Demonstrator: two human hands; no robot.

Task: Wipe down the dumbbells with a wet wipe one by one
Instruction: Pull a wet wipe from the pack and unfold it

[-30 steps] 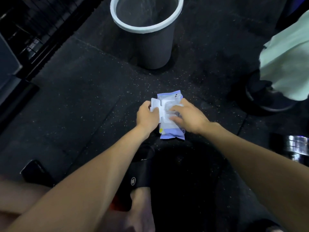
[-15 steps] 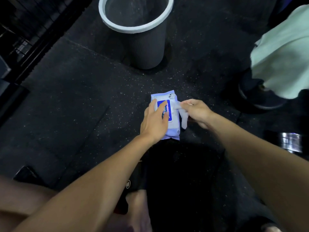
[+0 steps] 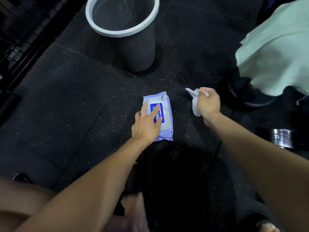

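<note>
While your left hand (image 3: 147,125) lies flat, fingers spread, on the pack (image 3: 160,114) to pin it to the floor, your right hand (image 3: 208,104) pinches a wipe (image 3: 194,104) clear of it, ready for use. A dumbbell (image 3: 281,138) waits at far right, well apart, near the bin (image 3: 133,36).

Dark speckled rubber floor (image 3: 70,104), wipes pack (image 3: 164,124), grey bin (image 3: 138,52) standing upright
</note>
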